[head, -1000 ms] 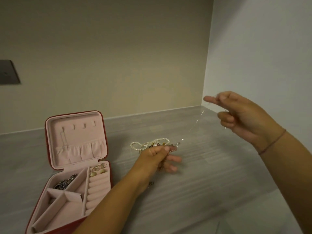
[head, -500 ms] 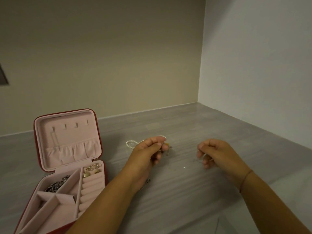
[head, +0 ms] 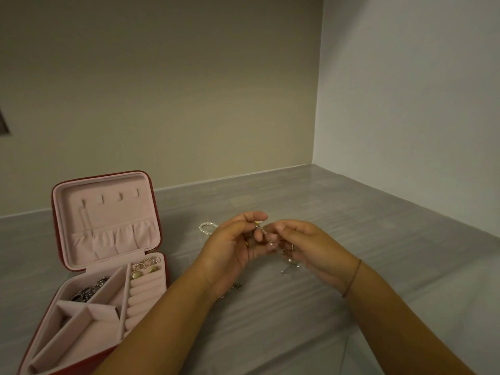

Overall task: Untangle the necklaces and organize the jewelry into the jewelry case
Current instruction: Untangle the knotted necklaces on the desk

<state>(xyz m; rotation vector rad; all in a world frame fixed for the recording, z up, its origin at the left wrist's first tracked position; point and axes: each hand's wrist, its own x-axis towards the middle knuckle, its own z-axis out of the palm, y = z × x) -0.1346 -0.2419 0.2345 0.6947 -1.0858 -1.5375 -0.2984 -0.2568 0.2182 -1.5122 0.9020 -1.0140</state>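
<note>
My left hand [head: 234, 246] and my right hand [head: 311, 249] meet above the grey counter, both pinching a tangle of thin chains [head: 261, 230]. A fine silver chain [head: 290, 263] droops below my right fingers. A loop of white pearls [head: 207, 228] shows on the counter behind my left hand. The red jewelry case [head: 89, 266] lies open at the left, pink inside. Its ring rolls hold gold earrings [head: 144, 272] and small silver pieces; a dark chain [head: 88, 289] fills a back compartment. The lid's hooks are bare.
The grey wood-grain counter [head: 351, 226] runs into a corner where a beige wall meets a white wall. A small dark jewelry piece [head: 236, 286] lies on the counter under my left wrist. A dark wall plate sits at the far left edge.
My right hand came down from high on the right, where it held a thin chain stretched out, and moved in to meet my left hand at the tangle.
</note>
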